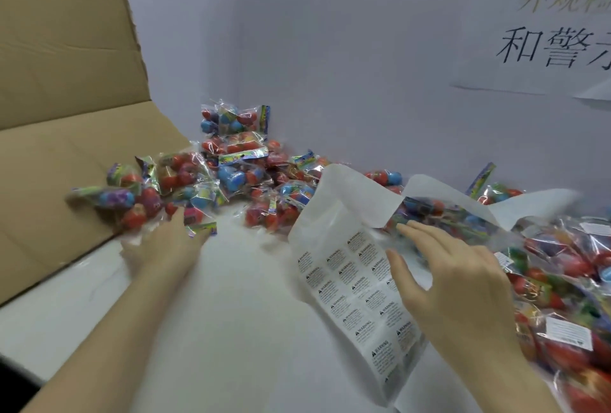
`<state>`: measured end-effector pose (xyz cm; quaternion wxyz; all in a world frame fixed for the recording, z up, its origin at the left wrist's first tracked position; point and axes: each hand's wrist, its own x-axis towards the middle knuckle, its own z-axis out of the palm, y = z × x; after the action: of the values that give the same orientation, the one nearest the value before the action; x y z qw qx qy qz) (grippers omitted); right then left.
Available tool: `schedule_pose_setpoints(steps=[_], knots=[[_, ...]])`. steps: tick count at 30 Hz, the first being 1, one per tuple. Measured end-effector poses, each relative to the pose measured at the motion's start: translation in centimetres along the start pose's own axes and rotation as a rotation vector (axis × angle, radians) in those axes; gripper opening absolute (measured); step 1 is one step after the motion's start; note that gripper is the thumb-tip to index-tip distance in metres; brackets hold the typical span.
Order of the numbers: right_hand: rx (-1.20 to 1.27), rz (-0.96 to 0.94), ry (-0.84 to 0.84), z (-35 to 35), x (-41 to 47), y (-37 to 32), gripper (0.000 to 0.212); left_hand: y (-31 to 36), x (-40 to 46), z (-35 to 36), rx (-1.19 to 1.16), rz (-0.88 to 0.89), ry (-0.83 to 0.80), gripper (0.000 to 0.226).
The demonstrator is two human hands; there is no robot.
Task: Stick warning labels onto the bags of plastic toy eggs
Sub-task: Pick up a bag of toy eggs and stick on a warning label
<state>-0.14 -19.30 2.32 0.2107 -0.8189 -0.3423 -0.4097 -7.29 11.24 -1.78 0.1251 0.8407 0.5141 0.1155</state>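
Fingers [417, 230] of right hand [463, 283] straight and slightly spread, hovering over warning label sheet [357, 283] on white surface [244, 313]. Left hand [165, 247] blurred; fingers reach a bag of toy eggs [195, 219] left of sheet, grip unclear. Unlabelled bags [238, 161] piled behind sheet; labelled bags [568, 297] to its right.

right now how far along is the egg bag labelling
Done: bags at the right already carry white labels. In hand: left hand reaches a bag at the pile's edge; right hand rests open on the label sheet. Left: the unlabelled-looking pile in the middle, with many stickers still on the sheet.
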Motion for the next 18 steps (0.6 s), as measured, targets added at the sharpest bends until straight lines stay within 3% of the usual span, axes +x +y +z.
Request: schedule_pose_setpoints(steps=[3,7,9,12,13,15,18], knots=[[0.000,-0.001,0.018,0.0,0.0,0.0,0.028,-0.8,-0.3,0.8,0.100,0.122,0.260,0.039],[-0.004,0.005,0.024,-0.1,0.1,0.2,0.029,1.0,-1.7,-0.1,0.094,0.191,0.391,0.023],[0.007,0.021,0.031,-0.2,0.1,0.0,0.028,2.3,-3.7,-1.5,-0.081,0.215,0.520,0.022],[0.119,0.096,-0.008,-0.4,0.3,-0.3,0.029,4.8,-7.7,-4.2,-0.598,0.342,0.736,0.024],[0.233,0.167,-0.038,-0.7,0.4,-0.4,0.031,5.8,-9.1,-5.1,-0.829,0.412,0.669,0.024],[0.552,0.354,-0.048,-1.1,0.7,-0.8,0.040,7.9,-11.6,-6.8,-1.193,0.546,0.355,0.024],[1.002,0.530,0.026,-1.6,1.2,-0.3,0.067,10.4,-13.7,-8.7,-1.280,0.751,-0.124,0.028]])
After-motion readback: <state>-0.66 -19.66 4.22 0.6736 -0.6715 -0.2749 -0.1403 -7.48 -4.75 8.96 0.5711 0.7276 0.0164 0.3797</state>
